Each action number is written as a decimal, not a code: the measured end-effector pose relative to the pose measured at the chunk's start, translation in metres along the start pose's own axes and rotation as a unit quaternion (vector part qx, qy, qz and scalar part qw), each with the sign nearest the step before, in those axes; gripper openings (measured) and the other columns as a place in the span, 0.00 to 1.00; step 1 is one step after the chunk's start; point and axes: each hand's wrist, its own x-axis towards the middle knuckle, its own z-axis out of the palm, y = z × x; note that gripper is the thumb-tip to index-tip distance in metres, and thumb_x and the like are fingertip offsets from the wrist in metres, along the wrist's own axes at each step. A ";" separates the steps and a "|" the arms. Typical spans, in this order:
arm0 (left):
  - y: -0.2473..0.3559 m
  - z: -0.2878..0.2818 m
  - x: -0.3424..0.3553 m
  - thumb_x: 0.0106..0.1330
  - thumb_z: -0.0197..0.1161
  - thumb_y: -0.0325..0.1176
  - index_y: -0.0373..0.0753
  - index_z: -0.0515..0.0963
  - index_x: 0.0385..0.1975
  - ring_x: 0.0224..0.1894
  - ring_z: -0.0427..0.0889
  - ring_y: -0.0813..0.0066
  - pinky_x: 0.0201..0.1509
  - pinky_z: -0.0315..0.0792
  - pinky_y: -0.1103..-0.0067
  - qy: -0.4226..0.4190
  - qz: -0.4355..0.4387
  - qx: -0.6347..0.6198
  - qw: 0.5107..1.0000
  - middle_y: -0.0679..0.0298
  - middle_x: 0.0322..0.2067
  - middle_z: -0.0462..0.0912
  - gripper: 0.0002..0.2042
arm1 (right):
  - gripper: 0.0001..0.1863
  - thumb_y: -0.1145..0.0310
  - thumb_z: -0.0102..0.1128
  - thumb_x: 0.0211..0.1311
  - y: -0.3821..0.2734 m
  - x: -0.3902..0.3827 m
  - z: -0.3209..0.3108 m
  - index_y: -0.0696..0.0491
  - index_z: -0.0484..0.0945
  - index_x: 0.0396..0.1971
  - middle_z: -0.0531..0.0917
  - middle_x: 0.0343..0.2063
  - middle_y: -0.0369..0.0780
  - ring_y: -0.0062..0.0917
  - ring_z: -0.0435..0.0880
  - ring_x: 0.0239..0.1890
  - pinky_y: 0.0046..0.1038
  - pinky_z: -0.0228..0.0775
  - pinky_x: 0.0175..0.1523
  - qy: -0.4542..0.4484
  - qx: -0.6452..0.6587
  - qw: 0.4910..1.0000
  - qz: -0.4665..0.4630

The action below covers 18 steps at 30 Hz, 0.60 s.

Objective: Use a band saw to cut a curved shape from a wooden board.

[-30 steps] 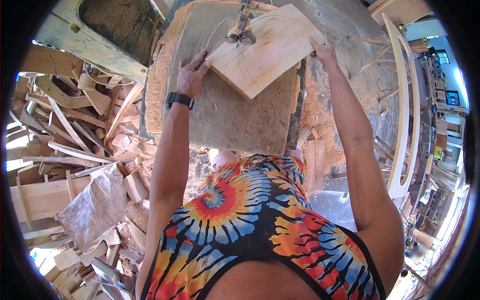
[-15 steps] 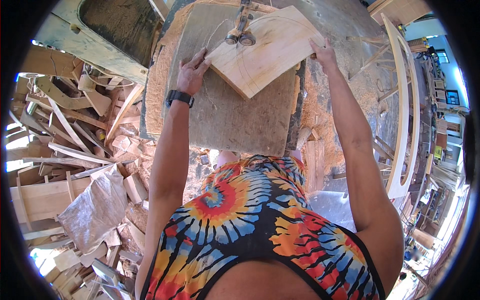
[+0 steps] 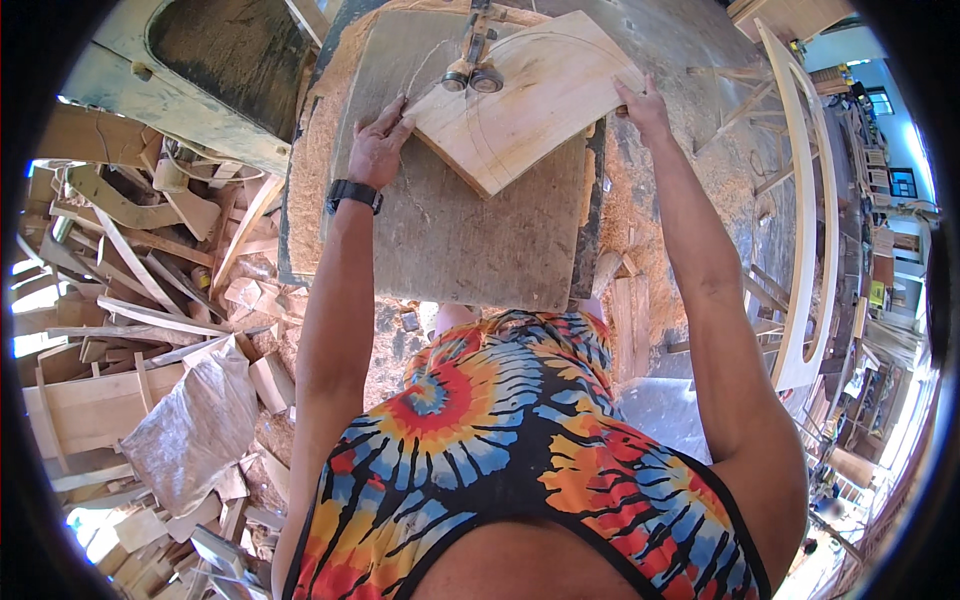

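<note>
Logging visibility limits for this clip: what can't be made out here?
- Head view: saw blade guide cut off by the top edge; blade too thin to see.
- Right hand fingertips hidden behind the wooden board.
- Floor under the saw table hidden by it.

Single head-worn fisheye view, looking steeply down over the person's chest and along both forearms. Tabletop (image 3: 470,230) sits near, upper centre, with both hands at the top of frame. Edges bend hard toward the dark round rim. Scrap wood pile (image 3: 130,330) fills the left side; workshop floor recedes right.
</note>
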 end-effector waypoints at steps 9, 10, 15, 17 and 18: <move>-0.002 0.000 0.003 0.74 0.55 0.50 0.45 0.68 0.71 0.72 0.69 0.68 0.80 0.30 0.55 0.002 0.004 -0.009 1.000 0.61 0.65 0.76 0.28 | 0.58 0.55 0.75 0.60 0.007 0.006 0.000 0.62 0.42 0.76 0.83 0.45 0.44 0.23 0.83 0.35 0.27 0.79 0.35 -0.006 -0.006 1.000 0.014; -0.003 0.000 0.003 0.74 0.55 0.50 0.45 0.68 0.71 0.72 0.69 0.68 0.80 0.30 0.55 0.005 0.004 -0.012 1.000 0.61 0.65 0.77 0.28 | 0.58 0.55 0.75 0.60 0.006 0.005 0.001 0.61 0.41 0.77 0.82 0.46 0.44 0.24 0.83 0.35 0.27 0.80 0.35 -0.007 -0.005 1.000 0.017; -0.008 -0.001 0.006 0.74 0.55 0.49 0.44 0.68 0.71 0.72 0.68 0.68 0.80 0.30 0.56 0.006 0.005 -0.016 1.000 0.61 0.65 0.77 0.28 | 0.58 0.56 0.75 0.60 0.002 0.001 0.003 0.59 0.40 0.77 0.82 0.47 0.44 0.23 0.83 0.35 0.27 0.80 0.36 -0.013 -0.003 1.000 0.018; -0.008 0.000 0.006 0.74 0.56 0.49 0.44 0.69 0.70 0.71 0.70 0.67 0.80 0.31 0.56 0.012 0.013 -0.018 1.000 0.60 0.64 0.78 0.28 | 0.58 0.57 0.75 0.60 0.006 0.002 0.000 0.59 0.41 0.77 0.82 0.46 0.43 0.23 0.83 0.35 0.26 0.80 0.35 -0.012 -0.005 1.000 0.014; -0.005 0.001 0.008 0.74 0.56 0.49 0.44 0.69 0.70 0.71 0.70 0.67 0.80 0.31 0.56 0.010 0.015 -0.020 1.000 0.60 0.64 0.78 0.28 | 0.58 0.57 0.75 0.60 0.010 0.004 -0.004 0.59 0.41 0.77 0.82 0.46 0.43 0.23 0.83 0.35 0.26 0.80 0.35 -0.009 -0.005 1.000 0.014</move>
